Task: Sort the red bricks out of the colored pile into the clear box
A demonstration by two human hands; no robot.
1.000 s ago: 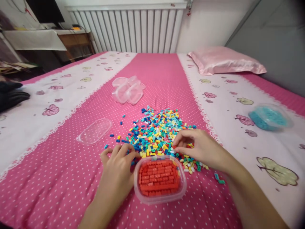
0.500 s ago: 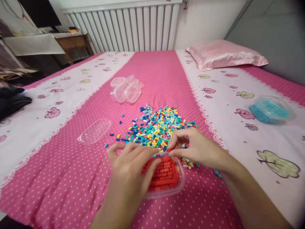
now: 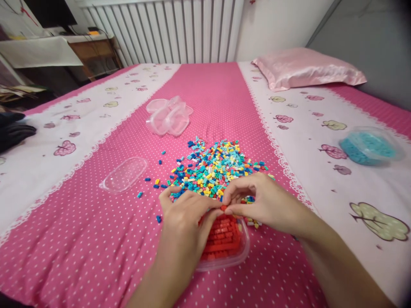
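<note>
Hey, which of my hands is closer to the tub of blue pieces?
Right. Your right hand is left of the tub of blue pieces and nearer your body; your left hand is farther left, by the tub of red bricks.

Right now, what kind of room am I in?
Most likely a bedroom: a pink polka-dot bedspread covers what looks like a bed, with a satiny pillow on it and a radiator beyond.

Part hidden: the red-brick tub [image 3: 224, 263]

Cannot see its left end behind the left hand [image 3: 183, 219], nor tell the shape of the tiny red piece [image 3: 224, 208] near its far rim. Well left of the tub, can see only part of a black bundle [image 3: 14, 133].
</note>
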